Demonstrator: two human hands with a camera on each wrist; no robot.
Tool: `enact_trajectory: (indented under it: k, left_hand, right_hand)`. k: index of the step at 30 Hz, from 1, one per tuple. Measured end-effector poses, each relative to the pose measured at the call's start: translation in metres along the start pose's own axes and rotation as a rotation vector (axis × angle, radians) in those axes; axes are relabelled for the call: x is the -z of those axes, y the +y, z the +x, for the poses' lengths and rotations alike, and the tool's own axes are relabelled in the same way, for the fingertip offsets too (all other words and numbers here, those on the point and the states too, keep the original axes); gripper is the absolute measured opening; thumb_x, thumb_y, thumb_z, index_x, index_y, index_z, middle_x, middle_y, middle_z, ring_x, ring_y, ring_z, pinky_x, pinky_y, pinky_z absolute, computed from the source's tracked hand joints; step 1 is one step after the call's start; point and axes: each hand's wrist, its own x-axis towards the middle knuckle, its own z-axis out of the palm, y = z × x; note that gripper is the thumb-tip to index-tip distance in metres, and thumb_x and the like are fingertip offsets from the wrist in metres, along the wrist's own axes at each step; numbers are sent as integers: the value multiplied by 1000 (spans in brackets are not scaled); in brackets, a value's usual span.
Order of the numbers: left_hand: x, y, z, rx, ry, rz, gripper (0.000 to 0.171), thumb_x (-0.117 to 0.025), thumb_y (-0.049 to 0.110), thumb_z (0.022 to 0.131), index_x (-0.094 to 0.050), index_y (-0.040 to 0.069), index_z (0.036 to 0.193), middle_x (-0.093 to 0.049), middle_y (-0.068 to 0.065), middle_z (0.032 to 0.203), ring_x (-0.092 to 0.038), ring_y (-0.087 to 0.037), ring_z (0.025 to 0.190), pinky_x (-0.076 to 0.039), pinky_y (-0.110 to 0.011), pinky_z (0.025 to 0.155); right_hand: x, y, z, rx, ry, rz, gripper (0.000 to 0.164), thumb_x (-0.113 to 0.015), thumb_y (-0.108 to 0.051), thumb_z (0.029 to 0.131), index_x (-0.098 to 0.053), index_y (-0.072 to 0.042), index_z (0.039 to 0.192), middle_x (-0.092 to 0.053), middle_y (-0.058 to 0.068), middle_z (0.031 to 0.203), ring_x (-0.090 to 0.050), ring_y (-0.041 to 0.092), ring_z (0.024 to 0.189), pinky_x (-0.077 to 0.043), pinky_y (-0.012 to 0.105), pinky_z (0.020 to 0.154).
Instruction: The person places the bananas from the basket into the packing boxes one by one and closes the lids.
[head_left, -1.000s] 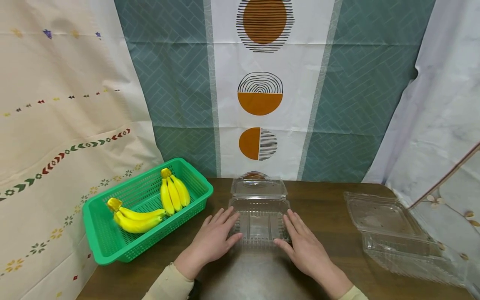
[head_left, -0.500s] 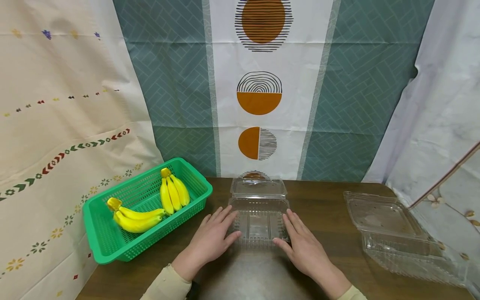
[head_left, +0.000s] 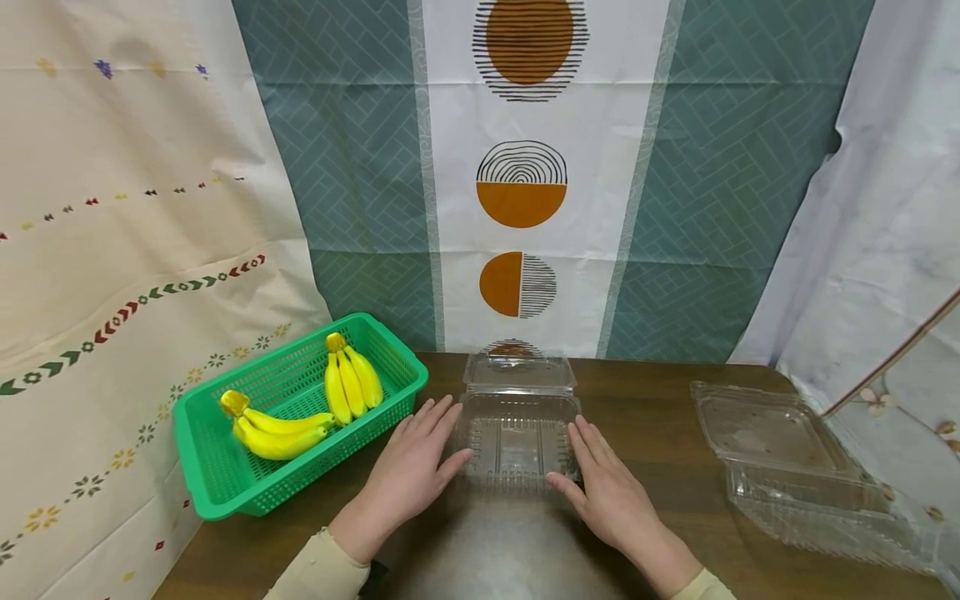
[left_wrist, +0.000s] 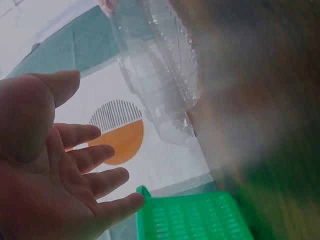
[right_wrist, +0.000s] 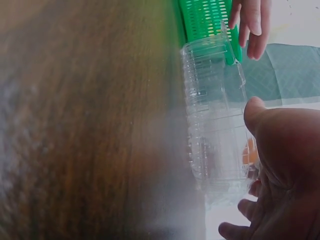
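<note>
A clear plastic clamshell container [head_left: 520, 437] lies on the table in the middle of the head view, its lid [head_left: 519, 372] folded back. To its left is my left hand [head_left: 408, 467], fingers straight and slightly apart, a small gap between it and the container. My right hand [head_left: 611, 492] is at the container's right side, fingers extended along the wall and thumb near the front corner. The right wrist view shows the right hand [right_wrist: 287, 170] with its palm beside the container [right_wrist: 215, 115]. In the left wrist view the left palm [left_wrist: 55, 165] holds nothing.
A green plastic basket [head_left: 300, 471] stands at the left with two bunches of bananas, one [head_left: 277, 429] lying sideways and one [head_left: 351, 379] farther back. More clear containers [head_left: 795, 467] sit with raised lids at the right. A patterned cloth [head_left: 525, 183] hangs behind the table [head_left: 645, 417].
My left hand has shifted left, away from the container's side toward the basket. The right hand has stayed in place beside the container. The head view has shifted slightly.
</note>
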Motion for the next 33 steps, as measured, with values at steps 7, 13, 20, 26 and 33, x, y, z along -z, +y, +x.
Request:
enact_trajectory:
  k: [7, 13, 20, 26, 33]
  left_hand:
    - [17, -4, -5, -19, 45, 42, 77, -75, 45, 106, -49, 5, 166, -43, -18, 173, -35, -43, 161, -31, -65, 127]
    - [34, -13, -11, -20, 91, 57, 76, -76, 41, 106, -48, 3, 166, -44, -19, 172, -37, -45, 160, -33, -67, 125]
    - [50, -23, -19, 9, 121, 63, 76, -75, 41, 107, -48, 1, 165, -45, -19, 171, -38, -45, 159, -34, -69, 124]
    - [61, -33, -26, 25, 146, 66, 74, -77, 36, 106, -49, -1, 164, -47, -22, 168, -39, -47, 158, -34, -70, 123]
    - [71, -44, -33, 55, 133, 87, 73, -75, 38, 107, -49, 0, 164, -49, -24, 167, -41, -48, 157, -34, -72, 122]
  right_hand:
    - [2, -1, -1, -2, 5, 1, 92, -69, -52, 108, -28, -1, 173, -19, 18, 182, -21, 42, 166, -32, 63, 126]
    - [4, -1, -1, -3, -10, 5, 91, -66, -53, 109, -27, -2, 174, -18, 18, 182, -19, 42, 166, -32, 64, 126]
    - [5, 0, 0, 1, -18, 5, 92, -67, -51, 110, -25, -1, 174, -16, 18, 182, -19, 42, 167, -31, 63, 127]
    - [6, -1, 0, 1, -18, 11, 92, -68, -50, 110, -24, -1, 174, -15, 18, 183, -18, 42, 167, -31, 63, 127]
    - [6, -2, -2, -7, -25, 24, 92, -66, -52, 110, -24, -1, 174, -14, 18, 183, -17, 42, 167, -32, 64, 126]
